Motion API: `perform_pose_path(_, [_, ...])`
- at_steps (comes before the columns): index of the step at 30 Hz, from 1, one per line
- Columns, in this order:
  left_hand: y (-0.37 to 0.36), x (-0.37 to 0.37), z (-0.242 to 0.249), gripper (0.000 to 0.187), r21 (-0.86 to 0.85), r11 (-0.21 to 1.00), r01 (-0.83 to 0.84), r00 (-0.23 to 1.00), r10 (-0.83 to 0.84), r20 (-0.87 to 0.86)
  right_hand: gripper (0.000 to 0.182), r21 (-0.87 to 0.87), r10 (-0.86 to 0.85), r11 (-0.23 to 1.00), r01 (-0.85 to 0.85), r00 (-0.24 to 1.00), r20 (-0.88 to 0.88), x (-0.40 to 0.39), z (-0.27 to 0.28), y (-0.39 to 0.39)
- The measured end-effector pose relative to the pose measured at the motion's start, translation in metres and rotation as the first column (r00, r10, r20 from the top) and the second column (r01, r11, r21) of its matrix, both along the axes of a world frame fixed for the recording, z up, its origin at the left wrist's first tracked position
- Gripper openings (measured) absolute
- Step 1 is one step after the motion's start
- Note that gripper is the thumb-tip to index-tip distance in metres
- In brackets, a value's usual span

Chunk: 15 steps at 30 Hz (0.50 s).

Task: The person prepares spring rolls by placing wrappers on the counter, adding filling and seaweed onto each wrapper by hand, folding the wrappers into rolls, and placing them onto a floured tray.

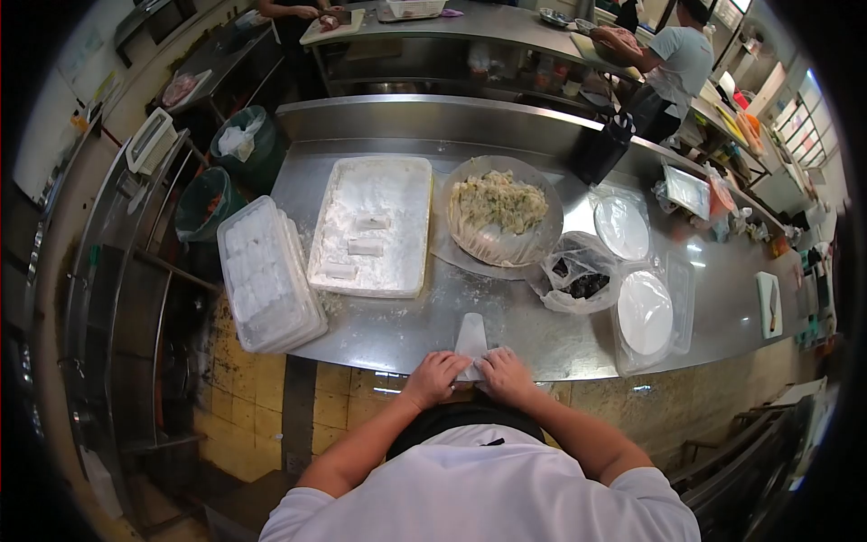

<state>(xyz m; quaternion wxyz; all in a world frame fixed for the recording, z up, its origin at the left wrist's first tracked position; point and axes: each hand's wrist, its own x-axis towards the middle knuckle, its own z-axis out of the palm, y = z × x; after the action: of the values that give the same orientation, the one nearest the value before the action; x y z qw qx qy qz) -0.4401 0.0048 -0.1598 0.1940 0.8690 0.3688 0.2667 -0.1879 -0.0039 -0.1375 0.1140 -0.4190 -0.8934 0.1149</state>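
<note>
At the front edge of the steel table, a thin white wrapper (470, 333) lies with its narrow end pointing away from me. My left hand (436, 376) pinches its near left side with curled fingers. On the other side, my right hand (506, 374) has its fingers closed on the near right part. Whatever is inside the fold is hidden by my fingers. Ahead to the left, a white tray (415, 285) dusted with powder holds three small white rolls (365, 247). A round plate (489, 251) of pale shredded filling (501, 203) with green bits sits beyond my hands.
Stacked lidded containers (271, 271) overhang the left edge. Right of the plate are a plastic bag (582, 275) of dark pieces, stacked white rounds (645, 313) and a black bottle (607, 149). A knife on a white board (769, 305) lies far right. Other people work behind.
</note>
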Motion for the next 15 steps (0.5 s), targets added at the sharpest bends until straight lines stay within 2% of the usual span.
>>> perform_pose_path(5, [0.0,0.002,-0.001,0.045,0.03,0.997,-0.067,0.989,0.062,0.133,0.043,0.042,-0.048,0.998,0.051,0.996,-0.068,-0.001,-0.004,-0.009])
perform_pose_path(10, [0.01,0.014,0.004,0.021,-0.03,0.992,-0.119,0.974,0.122,0.189,0.033,-0.027,-0.142,0.99,0.139,0.98,-0.141,-0.007,-0.003,0.005])
perform_pose_path(14, [0.022,0.025,0.01,0.012,-0.132,0.969,-0.208,0.964,0.226,0.137,0.027,-0.064,-0.252,0.968,0.245,0.953,-0.17,-0.014,0.002,0.017])
perform_pose_path(15, [0.025,0.028,0.008,0.011,-0.146,0.964,-0.222,0.965,0.239,0.109,0.026,-0.013,-0.236,0.971,0.238,0.957,-0.169,-0.014,0.002,0.018])
